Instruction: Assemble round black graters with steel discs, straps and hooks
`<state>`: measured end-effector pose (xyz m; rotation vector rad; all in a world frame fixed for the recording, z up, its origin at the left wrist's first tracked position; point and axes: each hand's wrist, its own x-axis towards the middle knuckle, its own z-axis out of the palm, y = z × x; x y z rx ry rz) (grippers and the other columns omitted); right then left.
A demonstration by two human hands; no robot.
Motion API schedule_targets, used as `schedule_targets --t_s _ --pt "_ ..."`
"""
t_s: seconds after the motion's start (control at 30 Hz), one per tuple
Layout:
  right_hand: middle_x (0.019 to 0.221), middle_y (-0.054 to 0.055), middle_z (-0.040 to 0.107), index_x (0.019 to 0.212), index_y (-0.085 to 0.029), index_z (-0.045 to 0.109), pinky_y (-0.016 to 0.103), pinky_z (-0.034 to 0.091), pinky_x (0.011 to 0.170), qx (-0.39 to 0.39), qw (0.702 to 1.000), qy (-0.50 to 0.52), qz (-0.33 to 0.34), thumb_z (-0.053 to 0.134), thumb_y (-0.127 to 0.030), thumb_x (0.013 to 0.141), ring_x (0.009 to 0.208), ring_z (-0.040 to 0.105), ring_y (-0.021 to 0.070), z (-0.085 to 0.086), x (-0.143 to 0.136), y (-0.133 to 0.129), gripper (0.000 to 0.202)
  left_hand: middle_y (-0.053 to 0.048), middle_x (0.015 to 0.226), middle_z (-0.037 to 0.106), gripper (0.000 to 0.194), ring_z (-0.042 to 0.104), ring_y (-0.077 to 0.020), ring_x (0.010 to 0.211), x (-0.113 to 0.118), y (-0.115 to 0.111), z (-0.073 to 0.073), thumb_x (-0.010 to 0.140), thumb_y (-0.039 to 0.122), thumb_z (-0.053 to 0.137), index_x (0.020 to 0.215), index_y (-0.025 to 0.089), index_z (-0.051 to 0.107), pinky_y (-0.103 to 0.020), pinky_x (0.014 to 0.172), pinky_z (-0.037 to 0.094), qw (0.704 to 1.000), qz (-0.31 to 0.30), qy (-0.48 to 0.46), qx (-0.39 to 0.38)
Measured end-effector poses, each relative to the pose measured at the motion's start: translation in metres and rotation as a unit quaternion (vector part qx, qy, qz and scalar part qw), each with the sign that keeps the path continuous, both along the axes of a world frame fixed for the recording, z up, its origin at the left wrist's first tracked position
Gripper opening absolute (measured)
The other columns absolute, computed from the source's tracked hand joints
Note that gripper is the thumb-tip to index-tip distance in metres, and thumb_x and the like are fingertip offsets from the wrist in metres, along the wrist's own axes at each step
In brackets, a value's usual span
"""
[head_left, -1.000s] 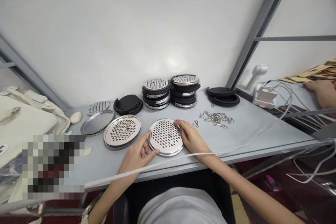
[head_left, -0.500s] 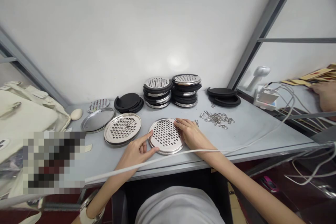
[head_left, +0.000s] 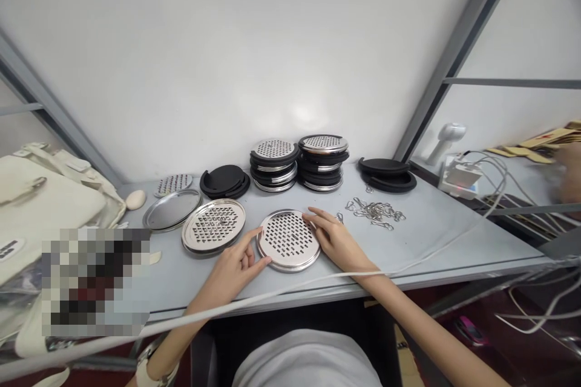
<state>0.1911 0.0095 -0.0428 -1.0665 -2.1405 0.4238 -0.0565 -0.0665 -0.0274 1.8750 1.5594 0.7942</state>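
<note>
A round metal grater (head_left: 291, 240) with rows of slots lies on the table in front of me, on a shiny rimmed metal dish. My left hand (head_left: 238, 263) holds its left edge between spread thumb and forefinger, the other fingers curled. At the far right edge is my right hand (head_left: 333, 239), its fingers stretched out and partly over the rim. Left of these sits another slotted grater (head_left: 214, 225) in its dish. Behind that are a plain metal dish (head_left: 172, 208) and a smaller grater plate with coloured reflections (head_left: 173, 184).
Two stacks of black-ringed graters (head_left: 273, 163) stand against the wall, with black round holders (head_left: 222, 181) beside them and more black holders (head_left: 385, 174) at right. Small metal hooks (head_left: 376, 210) lie scattered. A white cable (head_left: 290, 286) crosses low in front. A pale bag (head_left: 49, 199) sits left.
My right hand's fingers have lifted slightly and spread at the grater's rim. My left hand stays at the left edge. The whole view has shifted a little.
</note>
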Motion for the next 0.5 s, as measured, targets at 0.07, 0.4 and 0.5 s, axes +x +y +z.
schedule_targets --t_s 0.07,0.4,0.5 --pt "0.128 0.011 0.049 0.122 -0.020 0.052 0.040 0.039 0.101 0.005 1.000 0.016 -0.006 0.036 -0.015 0.090 0.119 0.047 0.0217 0.002 -0.001 -0.002 0.037 0.004 0.070 0.049 0.058 0.045 -0.0103 0.056 -0.001 -0.001 0.000 0.084 0.050 0.051 0.134 0.023 0.037 -0.021 0.056 0.038 1.000 -0.003 -0.010 -0.003" --pt "0.110 0.008 0.050 0.110 -0.021 0.050 0.036 0.040 0.096 0.014 0.999 0.025 -0.021 0.036 -0.021 0.092 0.108 0.049 0.0201 0.009 -0.003 -0.010 0.022 0.004 0.072 0.047 0.044 0.045 -0.0105 0.059 -0.003 -0.002 -0.002 0.088 0.045 0.044 0.126 0.024 0.040 -0.022 0.059 0.038 1.000 -0.008 0.013 0.011" --pt "0.107 0.009 0.052 0.108 -0.021 0.050 0.039 0.040 0.092 0.010 0.998 -0.004 -0.059 0.036 -0.028 0.093 0.102 0.050 0.0221 0.005 -0.003 -0.009 0.021 0.004 0.072 0.047 0.043 0.046 -0.0106 0.059 -0.002 -0.002 -0.003 0.088 0.045 0.045 0.125 0.024 0.040 -0.022 0.059 0.038 1.000 -0.006 0.014 0.012"
